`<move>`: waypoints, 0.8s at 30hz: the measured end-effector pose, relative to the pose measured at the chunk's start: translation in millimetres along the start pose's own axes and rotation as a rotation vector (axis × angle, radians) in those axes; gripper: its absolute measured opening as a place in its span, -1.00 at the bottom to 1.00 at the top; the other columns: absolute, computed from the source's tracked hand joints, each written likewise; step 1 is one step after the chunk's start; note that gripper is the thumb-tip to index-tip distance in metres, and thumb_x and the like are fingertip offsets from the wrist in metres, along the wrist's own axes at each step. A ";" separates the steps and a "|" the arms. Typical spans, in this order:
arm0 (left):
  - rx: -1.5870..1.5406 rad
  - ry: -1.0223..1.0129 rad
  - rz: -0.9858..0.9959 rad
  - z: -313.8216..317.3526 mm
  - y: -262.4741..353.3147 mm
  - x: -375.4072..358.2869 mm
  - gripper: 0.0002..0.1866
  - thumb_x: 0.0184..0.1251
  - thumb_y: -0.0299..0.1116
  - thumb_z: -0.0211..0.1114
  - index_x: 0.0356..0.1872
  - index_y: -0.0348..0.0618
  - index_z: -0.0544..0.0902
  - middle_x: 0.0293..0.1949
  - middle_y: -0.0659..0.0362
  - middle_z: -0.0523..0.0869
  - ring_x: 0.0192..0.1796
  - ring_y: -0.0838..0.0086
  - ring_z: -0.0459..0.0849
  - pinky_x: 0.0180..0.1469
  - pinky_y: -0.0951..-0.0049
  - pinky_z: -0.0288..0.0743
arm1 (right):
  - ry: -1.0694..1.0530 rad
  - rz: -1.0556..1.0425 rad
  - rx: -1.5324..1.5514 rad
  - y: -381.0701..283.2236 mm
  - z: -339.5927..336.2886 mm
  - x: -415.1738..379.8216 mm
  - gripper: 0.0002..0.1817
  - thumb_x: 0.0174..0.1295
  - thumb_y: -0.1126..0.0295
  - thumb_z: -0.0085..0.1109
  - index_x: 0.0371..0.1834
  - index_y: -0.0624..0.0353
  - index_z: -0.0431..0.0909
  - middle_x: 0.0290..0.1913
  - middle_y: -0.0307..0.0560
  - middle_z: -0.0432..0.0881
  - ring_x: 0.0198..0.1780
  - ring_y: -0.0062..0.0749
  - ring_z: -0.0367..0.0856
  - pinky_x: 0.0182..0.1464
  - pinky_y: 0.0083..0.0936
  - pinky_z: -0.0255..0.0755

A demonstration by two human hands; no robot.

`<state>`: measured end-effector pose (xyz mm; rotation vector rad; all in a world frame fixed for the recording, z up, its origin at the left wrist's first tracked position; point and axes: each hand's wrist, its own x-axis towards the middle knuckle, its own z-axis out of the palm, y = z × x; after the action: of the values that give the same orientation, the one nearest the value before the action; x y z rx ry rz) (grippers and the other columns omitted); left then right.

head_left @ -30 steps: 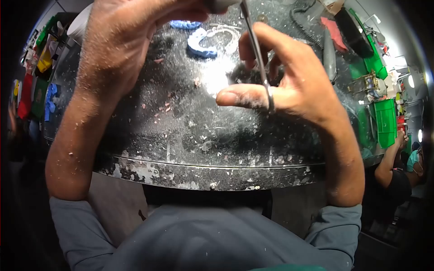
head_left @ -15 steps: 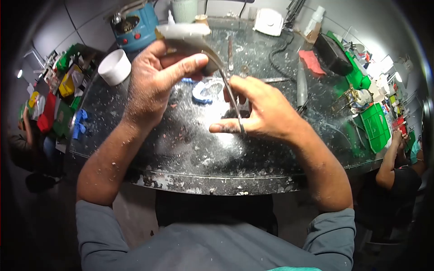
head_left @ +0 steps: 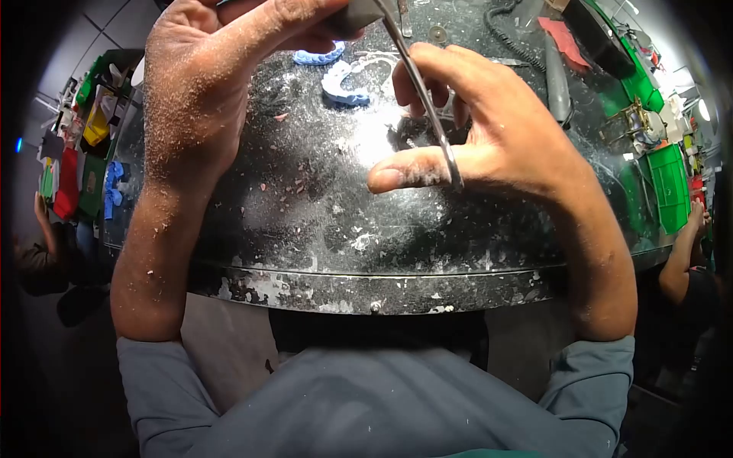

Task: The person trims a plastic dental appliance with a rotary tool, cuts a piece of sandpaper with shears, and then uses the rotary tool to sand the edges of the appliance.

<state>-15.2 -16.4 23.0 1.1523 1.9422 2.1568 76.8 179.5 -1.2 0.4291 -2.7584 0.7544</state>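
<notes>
Dusty with pale grains, my left hand is at the upper left, partly cut off by the frame's top. Its fingers are closed on a grey piece, mostly out of view. A thin metal tool slants down from that piece across my right hand. My right hand's fingers curl around the tool, and its thumb points left with whitish dust on it. Behind the hands lie two blue horseshoe-shaped dental pieces, a nearer one and a farther one.
The dark worktable carries white dust and pink crumbs. A grey handpiece with a coiled cord lies at the right, near a red sheet and a green bin. Other people sit at both sides.
The view has tipped lower, so the white top of the held piece is out of frame. My left hand appears higher and farther left; my right hand appears slightly right and higher.
</notes>
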 end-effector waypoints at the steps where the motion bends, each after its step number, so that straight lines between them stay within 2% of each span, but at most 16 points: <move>1: 0.007 -0.012 0.025 -1.4 0.2 1.1 -0.71 0.22 -0.51 0.37 -0.05 -0.34 0.61 -0.32 0.02 0.78 -0.31 0.39 0.78 -0.25 0.47 0.67 | -0.018 0.015 0.010 -1.2 -1.6 0.5 -0.30 -0.26 -0.14 0.61 -0.26 0.17 0.51 -0.35 -0.17 0.52 -0.31 -0.38 0.51 -0.32 -0.47 0.38; 2: 0.008 -0.010 0.036 -8.7 -4.7 4.6 -0.71 0.22 -0.51 0.37 -0.05 -0.34 0.61 -0.32 0.02 0.78 -0.31 0.39 0.78 -0.25 0.47 0.67 | -0.012 0.008 0.004 -1.1 -2.5 1.0 -0.30 -0.26 -0.14 0.61 -0.26 0.17 0.51 -0.35 -0.17 0.52 -0.31 -0.38 0.51 -0.32 -0.47 0.38; 4: 0.001 -0.184 0.076 -25.2 -20.8 9.7 -0.74 0.34 -0.41 0.32 0.01 -0.27 0.61 -0.17 0.04 0.78 -0.16 0.36 0.79 -0.05 0.44 0.61 | 0.013 -0.015 0.007 0.9 -0.1 -0.3 -0.28 -0.24 -0.19 0.59 -0.23 0.16 0.53 -0.31 -0.15 0.53 -0.27 -0.34 0.53 -0.28 -0.45 0.40; 5: 0.003 -0.184 0.088 -24.9 -21.6 8.9 -0.74 0.34 -0.41 0.32 0.01 -0.27 0.61 -0.17 0.04 0.78 -0.16 0.36 0.79 -0.05 0.44 0.61 | 0.020 -0.022 -0.001 0.8 0.0 -0.6 -0.28 -0.24 -0.19 0.59 -0.23 0.16 0.53 -0.31 -0.15 0.53 -0.27 -0.34 0.53 -0.28 -0.45 0.40; 7: -0.048 -0.161 0.029 -23.0 -18.0 8.5 -0.71 0.33 -0.42 0.33 0.02 -0.28 0.60 -0.18 0.04 0.78 -0.16 0.35 0.79 -0.05 0.43 0.61 | 0.045 -0.005 0.049 0.4 -0.4 -0.4 -0.20 -0.21 -0.44 0.40 -0.36 0.16 0.53 -0.36 0.00 0.55 -0.19 -0.11 0.58 -0.12 -0.26 0.46; 9: -0.050 -0.107 0.012 -17.6 -12.9 6.7 -0.69 0.30 -0.49 0.34 0.05 -0.32 0.57 -0.18 0.02 0.77 -0.16 0.35 0.79 -0.07 0.43 0.62 | 0.043 -0.028 0.038 -2.1 -2.8 -0.1 -0.22 -0.17 -0.44 0.38 -0.36 0.16 0.52 -0.37 -0.03 0.56 -0.19 -0.12 0.57 -0.12 -0.25 0.47; 11: -0.054 -0.108 0.048 -11.2 -8.6 6.4 -0.69 0.25 -0.44 0.42 -0.01 -0.28 0.63 -0.18 0.09 0.79 -0.19 0.49 0.77 -0.08 0.48 0.64 | 0.053 -0.039 0.019 -1.4 -2.4 -0.2 -0.23 -0.16 -0.43 0.37 -0.36 0.15 0.52 -0.38 -0.05 0.57 -0.20 -0.13 0.56 -0.12 -0.25 0.46; 12: -0.022 -0.078 0.035 -6.8 -4.2 4.0 -0.67 0.30 -0.53 0.33 0.06 -0.37 0.54 -0.18 0.00 0.76 -0.17 0.37 0.78 -0.10 0.44 0.64 | 0.064 -0.062 0.027 0.2 -1.3 0.4 -0.23 -0.15 -0.44 0.36 -0.36 0.14 0.52 -0.37 -0.07 0.57 -0.20 -0.13 0.56 -0.12 -0.24 0.46; 15: -0.014 -0.084 0.027 -9.2 -6.5 3.7 -0.67 0.30 -0.53 0.33 0.05 -0.38 0.54 -0.19 0.00 0.77 -0.18 0.37 0.78 -0.11 0.43 0.65 | 0.028 -0.060 -0.008 0.8 -3.5 1.6 -0.23 -0.14 -0.44 0.34 -0.39 0.14 0.50 -0.42 -0.08 0.55 -0.22 -0.15 0.56 -0.17 -0.25 0.46; 16: -0.066 -0.093 0.029 -11.8 -10.5 4.4 -0.68 0.25 -0.46 0.42 0.02 -0.27 0.62 -0.20 0.08 0.80 -0.21 0.48 0.78 -0.11 0.48 0.66 | 0.049 -0.074 -0.006 1.3 -2.1 1.6 -0.25 -0.13 -0.44 0.34 -0.41 0.13 0.50 -0.44 -0.08 0.54 -0.24 -0.15 0.57 -0.20 -0.26 0.46; 20: -0.021 -0.115 0.027 -17.4 -13.4 6.4 -0.72 0.27 -0.42 0.42 -0.04 -0.27 0.64 -0.21 0.09 0.80 -0.20 0.49 0.76 -0.10 0.49 0.64 | 0.020 -0.027 0.061 1.2 0.1 1.6 -0.30 -0.11 -0.35 0.41 -0.37 0.14 0.54 -0.43 -0.05 0.55 -0.27 -0.13 0.58 -0.21 -0.27 0.46; 21: 0.031 -0.151 0.057 -20.8 -14.7 8.1 -0.71 0.31 -0.47 0.35 0.01 -0.30 0.59 -0.18 0.06 0.78 -0.18 0.42 0.77 -0.08 0.44 0.63 | 0.026 -0.047 0.026 4.3 1.6 2.0 -0.30 -0.13 -0.31 0.45 -0.31 0.16 0.57 -0.42 -0.03 0.56 -0.28 -0.11 0.59 -0.22 -0.26 0.46; 23: -0.033 -0.179 0.026 -29.8 -20.5 10.5 -0.72 0.32 -0.46 0.34 0.01 -0.29 0.61 -0.17 0.07 0.78 -0.15 0.42 0.78 -0.06 0.45 0.62 | 0.069 -0.032 0.072 7.1 5.7 -0.1 -0.39 -0.17 -0.10 0.59 -0.34 0.17 0.54 -0.46 -0.21 0.47 -0.40 -0.43 0.46 -0.34 -0.50 0.35; 24: 0.012 -0.004 0.018 -4.3 -3.3 3.3 -0.71 0.21 -0.49 0.39 -0.05 -0.33 0.61 -0.32 0.02 0.78 -0.32 0.41 0.78 -0.26 0.48 0.66 | 0.079 -0.051 0.084 4.7 5.7 1.3 -0.42 -0.17 -0.07 0.60 -0.37 0.18 0.54 -0.47 -0.24 0.49 -0.45 -0.51 0.43 -0.40 -0.53 0.31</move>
<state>-21.3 -17.8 22.0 1.1795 1.9536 2.1526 73.1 180.0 -7.7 0.4744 -2.6397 0.8574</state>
